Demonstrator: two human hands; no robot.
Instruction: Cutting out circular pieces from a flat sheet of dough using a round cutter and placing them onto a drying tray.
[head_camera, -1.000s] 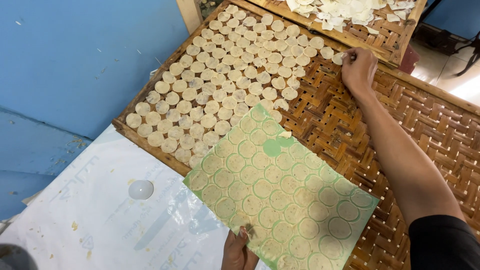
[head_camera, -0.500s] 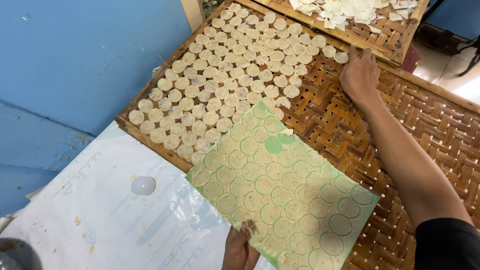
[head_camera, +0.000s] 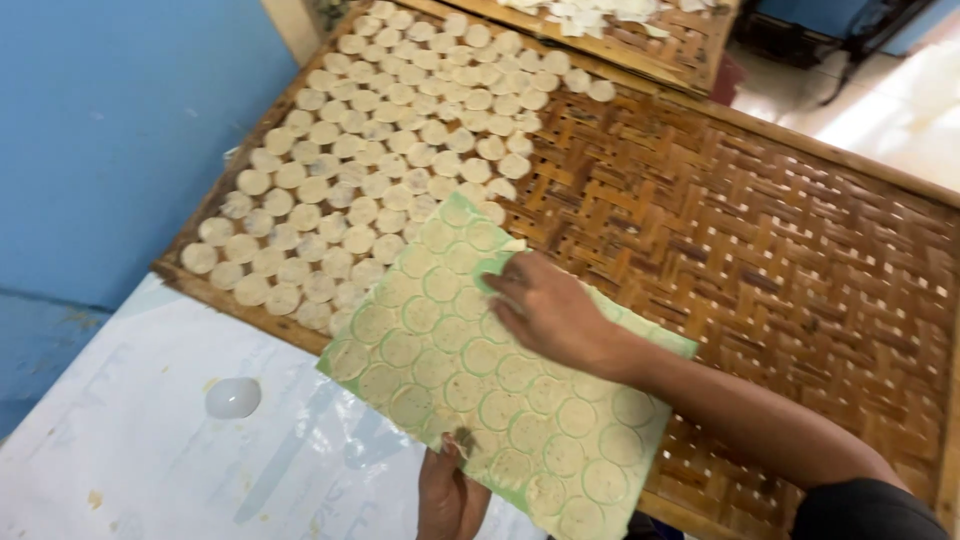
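right hand (head_camera: 545, 310) moved from tray (head_camera: 760, 250) onto green sheet (head_camera: 480, 390) | left hand (head_camera: 450, 495) grips edge

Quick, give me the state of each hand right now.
Left hand: closed, pinching the near edge of the green sheet of cut dough rounds.
Right hand: open, resting flat on that sheet, gripping nothing.

The sheet (head_camera: 480, 390) lies over the near edge of the woven tray (head_camera: 760, 250), with the rows of discs (head_camera: 380, 150) on the tray just behind and to the left of it. The right hand (head_camera: 545, 310) rests on top of the sheet while the left hand (head_camera: 450, 495) grips its near edge. A paper-covered table (head_camera: 150, 450) sits left of the sheet, a small dome (head_camera: 233, 397) on it, and a second tray (head_camera: 640, 35) lies behind the first.
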